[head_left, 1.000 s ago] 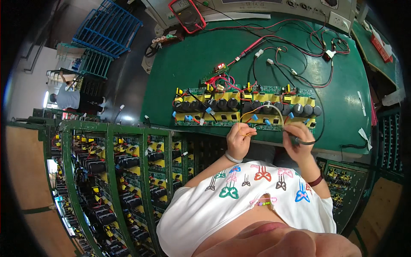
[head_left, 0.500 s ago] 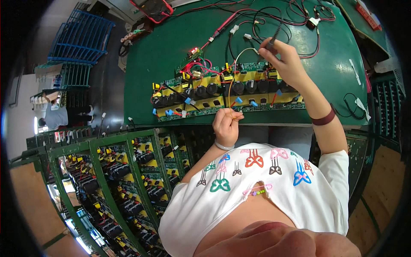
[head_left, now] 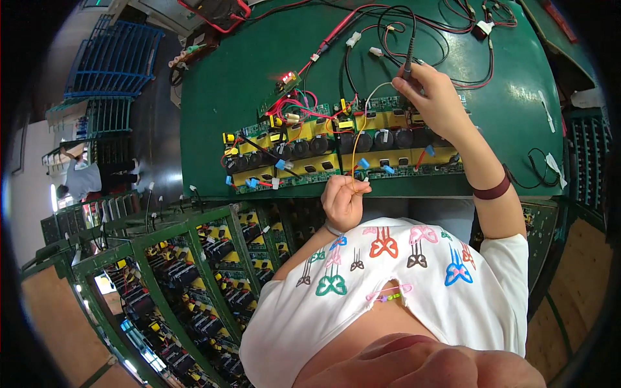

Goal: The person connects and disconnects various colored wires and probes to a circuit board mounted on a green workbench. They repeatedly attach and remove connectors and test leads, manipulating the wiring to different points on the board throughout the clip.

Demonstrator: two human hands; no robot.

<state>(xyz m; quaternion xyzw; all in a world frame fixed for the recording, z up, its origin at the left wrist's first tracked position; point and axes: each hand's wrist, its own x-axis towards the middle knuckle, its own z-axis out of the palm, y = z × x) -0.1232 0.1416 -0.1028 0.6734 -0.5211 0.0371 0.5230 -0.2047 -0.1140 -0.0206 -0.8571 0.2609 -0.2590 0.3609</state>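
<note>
My right hand is closed on a black pen-shaped handle with a black cord rising from its upper end, above the right-hand circuit board. A thin wire, whitish at the top and yellow lower down, runs from near the right fingertips down to my left hand. The left thumb and fingers pinch the wire at the table's near edge. Beneath the wire lie two green circuit boards side by side, the left board and the right board, with yellow strips, black round capacitors and blue-tipped leads.
A small board with a glowing red display stands behind the left board, joined to red wires. Black and red cables with white connectors lie across the green table. Green racks full of boards stand at left. Another person works far left.
The view has shifted slightly. The black handle stands more upright in my right hand. My left hand keeps its pinch on the yellow wire.
</note>
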